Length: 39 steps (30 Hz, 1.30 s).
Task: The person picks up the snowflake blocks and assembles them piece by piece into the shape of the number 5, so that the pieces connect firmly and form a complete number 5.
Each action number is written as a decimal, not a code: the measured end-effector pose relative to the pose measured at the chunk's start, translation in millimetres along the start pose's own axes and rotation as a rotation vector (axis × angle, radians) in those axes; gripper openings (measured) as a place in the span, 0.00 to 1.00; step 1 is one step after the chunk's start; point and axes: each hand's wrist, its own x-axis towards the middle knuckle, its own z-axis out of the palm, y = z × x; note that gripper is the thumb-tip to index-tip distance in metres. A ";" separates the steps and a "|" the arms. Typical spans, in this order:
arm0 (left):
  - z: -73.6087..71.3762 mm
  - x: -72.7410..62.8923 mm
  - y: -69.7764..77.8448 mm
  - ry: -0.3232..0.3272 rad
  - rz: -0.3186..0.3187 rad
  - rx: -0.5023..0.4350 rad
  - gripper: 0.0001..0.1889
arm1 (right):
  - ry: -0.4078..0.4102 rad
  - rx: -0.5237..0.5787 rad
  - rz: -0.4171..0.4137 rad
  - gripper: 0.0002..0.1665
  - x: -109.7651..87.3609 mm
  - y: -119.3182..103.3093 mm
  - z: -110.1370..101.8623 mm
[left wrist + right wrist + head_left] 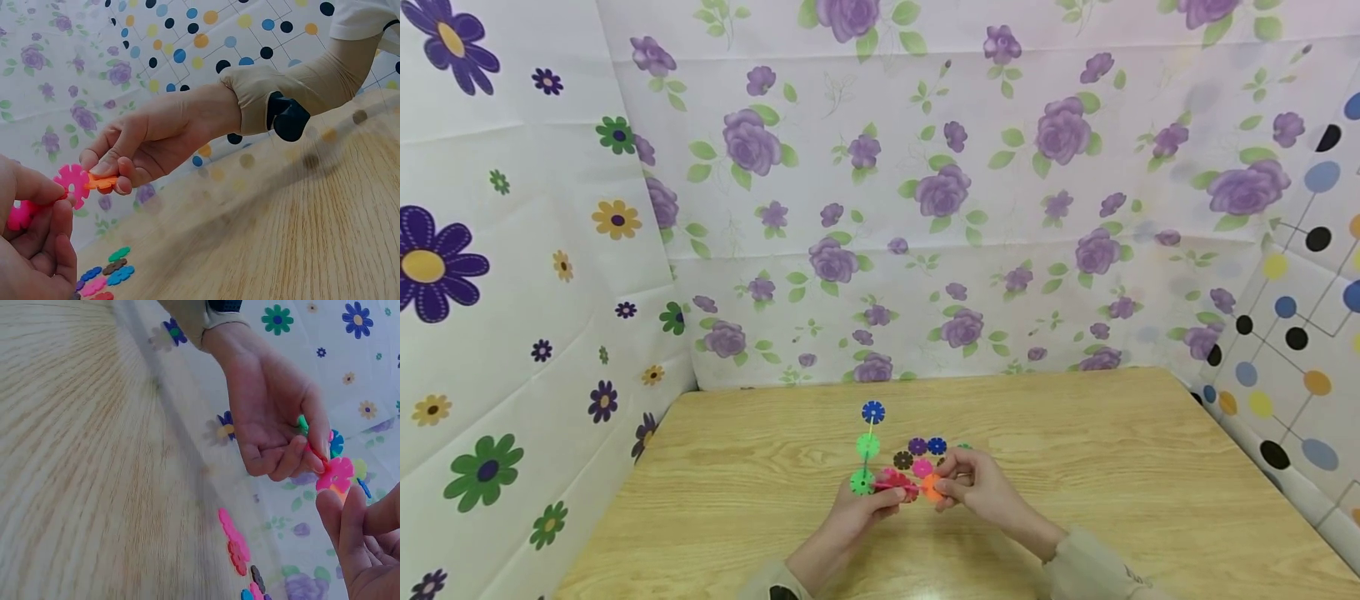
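Observation:
My left hand (pixel 861 507) pinches a red notched disc (pixel 53 202) in a chain of plastic snowflake discs. A pink disc (pixel 72 184) sticks out of that end of the chain. Finger and thumb of my right hand (pixel 985 487) pinch an orange disc (pixel 933 487), which meets the pink disc's edge; how deep the slots engage is unclear. From my left hand the chain runs away through a green disc (pixel 862 482), a lighter green disc (pixel 868 445) and a blue disc (pixel 873 412), with thinner edge-on discs between them.
Behind the hands, loose discs lie on the wooden table (pixel 737 467): purple (pixel 917 447), blue (pixel 937 446), brown (pixel 903 460), pink (pixel 922 468) and others. Patterned cloth (pixel 895 275) hangs at the back and both sides.

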 end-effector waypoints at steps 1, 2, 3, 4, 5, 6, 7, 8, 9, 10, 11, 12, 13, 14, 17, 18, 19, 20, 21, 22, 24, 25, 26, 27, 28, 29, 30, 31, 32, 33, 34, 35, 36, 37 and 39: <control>0.9 -0.1 0.2 -0.001 0.005 -0.003 0.10 | 0.006 0.005 0.000 0.07 -0.9 -0.6 0.6; 1.5 -0.3 0.2 -0.003 0.008 -0.005 0.10 | 0.012 0.009 -0.003 0.07 -1.8 -1.2 1.1; 2.3 -0.3 0.4 -0.005 0.011 -0.008 0.09 | 0.018 0.010 -0.007 0.07 -2.6 -1.8 1.7; 2.7 -0.1 0.4 -0.006 0.014 -0.008 0.09 | 0.022 0.013 -0.009 0.08 -3.3 -2.3 2.1; 2.9 -0.2 0.5 -0.010 0.019 -0.009 0.08 | 0.025 0.014 -0.012 0.08 -3.9 -2.5 2.5; 3.3 -0.1 1.0 -0.010 0.019 -0.011 0.08 | 0.028 0.015 -0.014 0.08 -4.3 -2.6 3.0; 3.4 -0.1 1.6 -0.013 0.021 -0.012 0.08 | 0.029 0.022 -0.017 0.08 -4.6 -2.6 3.2; 3.5 0.2 2.2 -0.017 0.019 -0.012 0.07 | 0.030 0.030 -0.017 0.08 -4.8 -2.8 3.5; 3.6 0.5 2.9 -0.020 0.020 -0.013 0.07 | 0.031 0.040 -0.016 0.08 -4.9 -2.7 3.7; 3.1 0.9 3.5 -0.023 0.022 -0.016 0.07 | 0.029 0.050 -0.015 0.08 -4.5 -2.4 3.9; 2.7 1.2 4.4 -0.025 0.023 -0.018 0.06 | 0.027 0.059 -0.014 0.09 -4.1 -2.1 4.1; 2.1 1.7 5.3 -0.028 0.024 -0.019 0.06 | 0.026 0.067 -0.010 0.10 -3.6 -1.8 4.1; 1.3 2.1 6.0 -0.033 0.027 -0.018 0.06 | 0.024 0.069 -0.006 0.11 -3.2 -1.7 4.1; 0.5 2.5 6.6 -0.036 0.028 -0.017 0.06 | 0.021 0.070 0.002 0.12 -3.0 -1.4 3.8; -2.6 2.5 8.0 -0.044 0.022 -0.002 0.08 | 0.006 0.049 0.035 0.17 -3.2 0.5 3.0; -3.8 2.4 8.1 -0.051 0.017 0.008 0.09 | -0.001 0.030 0.045 0.17 -3.4 1.3 2.6; -4.9 2.2 8.3 -0.058 0.012 0.019 0.11 | -0.008 0.010 0.050 0.18 -3.8 2.0 2.4; -6.3 2.0 8.3 -0.065 0.005 0.032 0.11 | -0.015 -0.013 0.053 0.18 -4.1 2.9 2.2; -7.7 1.9 8.3 -0.074 0.001 0.048 0.12 | -0.021 -0.038 0.052 0.17 -4.3 3.7 2.0; -9.3 2.0 8.0 -0.084 -0.002 0.061 0.12 | -0.029 -0.062 0.051 0.17 -4.3 4.4 1.9; -12.3 2.6 7.6 -0.109 -0.008 0.094 0.13 | -0.042 -0.116 0.040 0.16 -3.9 5.5 1.7; -13.4 3.1 7.5 -0.122 -0.011 0.109 0.13 | -0.048 -0.144 0.037 0.15 -3.7 5.6 1.2; -14.4 3.6 7.4 -0.135 -0.014 0.125 0.14 | -0.056 -0.169 0.034 0.14 -3.4 5.8 0.4; -15.3 4.2 7.1 -0.148 -0.017 0.138 0.15 | -0.065 -0.184 0.034 0.14 -3.2 5.8 -0.4; -15.9 4.9 6.9 -0.162 -0.019 0.148 0.17 | -0.075 -0.196 0.031 0.14 -3.0 5.7 -1.2; -16.4 5.3 6.8 -0.172 -0.020 0.161 0.18 | -0.082 -0.206 0.029 0.13 -3.1 5.5 -2.2; -16.8 5.8 6.6 -0.181 -0.020 0.167 0.19 | -0.089 -0.210 0.028 0.13 -3.2 5.3 -3.1; -17.1 6.2 6.2 -0.187 -0.022 0.167 0.21 | -0.092 -0.208 0.029 0.14 -3.4 5.1 -3.7; -17.4 6.8 5.9 -0.192 -0.019 0.162 0.23 | -0.093 -0.198 0.031 0.14 -3.6 4.8 -4.2; -17.5 7.2 5.6 -0.191 -0.018 0.154 0.24 | -0.090 -0.188 0.034 0.14 -3.8 4.5 -4.6; -17.5 7.6 5.4 -0.187 -0.016 0.146 0.25 | -0.085 -0.177 0.039 0.15 -3.9 4.2 -4.8; -17.4 7.9 5.1 -0.178 -0.018 0.135 0.26 | -0.077 -0.165 0.049 0.16 -4.1 3.9 -5.0; -17.1 8.1 4.6 -0.168 -0.022 0.122 0.27 | -0.068 -0.154 0.058 0.16 -4.2 3.7 -5.0; -16.7 8.3 3.9 -0.157 -0.026 0.109 0.28 | -0.059 -0.143 0.066 0.16 -4.1 3.6 -5.0; -15.0 8.2 1.8 -0.133 -0.031 0.111 0.31 | -0.039 -0.107 0.085 0.16 -3.8 3.8 -5.5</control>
